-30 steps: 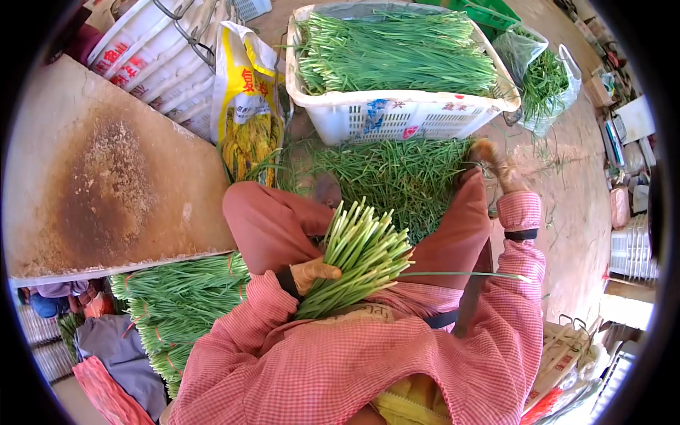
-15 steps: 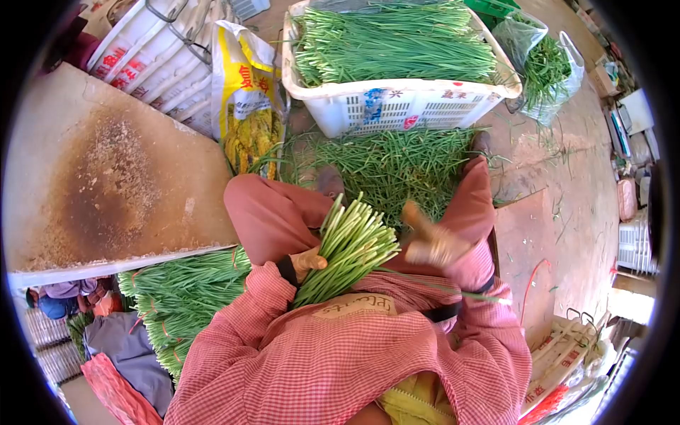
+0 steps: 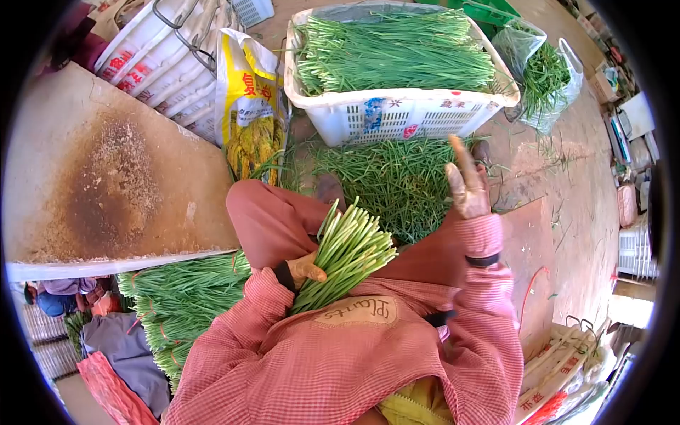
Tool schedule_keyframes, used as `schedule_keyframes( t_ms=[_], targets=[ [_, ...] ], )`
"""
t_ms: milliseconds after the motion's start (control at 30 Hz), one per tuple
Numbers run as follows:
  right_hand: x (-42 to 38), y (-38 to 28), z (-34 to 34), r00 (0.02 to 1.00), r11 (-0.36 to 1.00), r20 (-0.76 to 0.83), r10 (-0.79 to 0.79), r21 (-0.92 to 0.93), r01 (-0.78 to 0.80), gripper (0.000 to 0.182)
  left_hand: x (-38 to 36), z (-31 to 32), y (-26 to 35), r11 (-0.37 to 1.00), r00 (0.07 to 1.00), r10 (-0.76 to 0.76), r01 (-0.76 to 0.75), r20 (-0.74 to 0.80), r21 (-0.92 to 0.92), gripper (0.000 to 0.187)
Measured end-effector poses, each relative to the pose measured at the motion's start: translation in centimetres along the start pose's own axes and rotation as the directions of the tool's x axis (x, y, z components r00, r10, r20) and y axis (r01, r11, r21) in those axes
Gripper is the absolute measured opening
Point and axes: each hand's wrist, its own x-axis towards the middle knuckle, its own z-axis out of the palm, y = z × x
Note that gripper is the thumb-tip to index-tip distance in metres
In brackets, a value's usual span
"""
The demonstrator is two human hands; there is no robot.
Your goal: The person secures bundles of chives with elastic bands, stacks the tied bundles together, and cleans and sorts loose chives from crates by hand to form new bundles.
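Note:
My left hand point(image 3: 304, 270) is wrapped round a bunch of garlic chives point(image 3: 354, 248) in my lap, its pale cut ends pointing up and to the right. Ahead and to the right, my right hand point(image 3: 469, 190) is raised over my knee with its fingers apart and nothing seen in them. Beneath it and to its left, a heap of loose green chive leaves point(image 3: 397, 185) covers the floor between my feet.
A white plastic crate point(image 3: 432, 124) full of chives point(image 3: 397, 53) stands ahead. Bundled chives point(image 3: 191, 294) lie at my left, beside a stained board point(image 3: 57, 177). A yellow-and-white sack point(image 3: 248, 106) and a clear bag of greens point(image 3: 545, 74) flank the crate.
My right hand has swung forward and up from beside the bunch, and the leaf strand near that wrist is gone from view. My left hand keeps hold of the bunch.

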Motion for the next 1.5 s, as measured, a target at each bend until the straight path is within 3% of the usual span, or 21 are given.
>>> schedule_keyframes(
  t_ms=[67,100,267,300,333,400,467,533,600,667,767,800,900,1000,1100,1167,1300,1333,1400,1467,1500],
  targets=[
    [-0.9,3.3,5.6,0.972,0.876,0.236,0.012,0.466,-0.124,0.042,0.3,0.1,0.0,1.000,1.000,0.008,-0.008,-0.006,0.016,0.090],
    [-1.8,-2.7,7.1,0.853,0.919,0.519,-0.058,0.361,-0.157,0.044,0.2,0.2,0.1,0.999,1.000,0.024,-0.023,-0.016,0.037,0.090],
    [-5.0,4.7,8.3,0.924,0.618,0.295,0.244,0.687,-0.382,0.095,-2.1,0.6,0.3,0.981,0.982,0.164,-0.151,-0.099,0.124,0.089],
    [-6.5,3.5,7.3,0.904,0.672,0.345,0.253,0.610,-0.421,0.103,-2.6,0.1,0.3,0.985,0.981,0.158,-0.148,-0.112,0.088,0.088],
    [-8.6,4.4,7.8,0.893,0.637,0.395,0.215,0.636,-0.435,0.105,-2.4,-0.3,0.8,0.991,0.985,0.136,-0.134,-0.110,0.025,0.087],
    [-10.9,2.2,10.5,0.959,0.764,0.280,-0.046,0.628,-0.147,0.111,-0.9,0.7,1.3,0.982,0.981,0.176,-0.181,-0.082,-0.056,0.081],
    [-9.9,-0.7,12.5,0.935,0.776,0.325,0.143,0.549,-0.310,0.112,0.9,2.1,1.7,0.968,0.954,0.249,-0.240,-0.170,0.070,0.071],
    [-6.8,-2.0,13.9,0.925,0.516,0.190,0.329,0.784,-0.345,0.093,1.4,1.9,1.8,0.966,0.957,0.224,-0.193,-0.186,0.171,0.060],
    [-5.4,-2.8,13.5,0.903,0.362,0.253,0.347,0.852,-0.378,0.078,1.3,2.3,3.3,0.973,0.986,0.133,-0.111,-0.096,0.204,0.062],
    [-5.1,-2.8,13.3,0.959,0.380,0.227,0.172,0.883,-0.277,0.070,-0.3,3.4,4.3,0.936,0.956,0.242,-0.185,-0.165,0.300,0.051],
    [-5.0,-3.8,12.2,0.917,0.181,0.353,0.187,0.905,-0.385,0.069,-1.9,4.1,4.3,0.911,0.920,0.314,-0.221,-0.236,0.347,0.049],
    [-5.1,-3.8,12.0,0.890,0.091,0.415,0.187,0.895,-0.436,0.069,-2.0,4.4,4.7,0.781,0.902,0.405,-0.258,-0.147,0.569,0.043],
    [-5.4,-3.6,12.3,0.923,0.110,0.360,0.138,0.920,-0.376,0.069,-1.1,4.5,5.8,0.433,0.897,0.433,-0.295,0.090,0.852,0.041],
    [-5.2,-2.7,13.0,0.946,0.160,0.309,0.095,0.934,-0.321,0.070,-0.1,2.8,5.5,0.592,0.984,0.148,-0.170,0.101,0.788,0.048],
    [-3.8,-3.6,12.4,0.826,0.394,0.521,0.214,0.728,-0.561,0.058,0.6,1.5,5.3,0.714,0.965,-0.237,0.096,0.111,0.694,0.055],
    [-3.7,-3.4,12.6,0.798,0.345,0.541,0.267,0.719,-0.603,0.045,0.7,1.4,6.6,0.702,0.928,-0.349,0.163,0.135,0.694,0.059],
    [-3.5,-3.7,12.8,0.814,0.342,0.507,0.283,0.740,-0.579,0.040,0.8,2.0,10.0,0.633,0.943,-0.236,-0.036,0.237,0.773,0.072],
    [-3.4,-3.6,13.0,0.814,0.339,0.506,0.284,0.741,-0.579,0.040,2.0,2.0,9.2,0.746,0.946,0.129,-0.290,0.297,0.599,0.074],
    [-3.6,-2.6,13.7,0.883,0.381,0.456,0.108,0.802,-0.461,0.042,3.7,2.3,8.0,0.736,0.835,0.482,-0.550,0.266,0.395,0.077],
    [-3.8,-2.1,14.5,0.945,0.484,0.327,0.012,0.825,-0.292,0.053,4.6,2.5,7.4,0.879,0.909,0.387,-0.414,0.152,0.238,0.068],
    [-3.3,-2.9,13.9,0.984,0.714,0.159,-0.083,0.699,-0.052,0.058,4.1,3.8,7.9,0.967,0.967,0.237,-0.243,0.091,0.073,0.066]
  ],
)
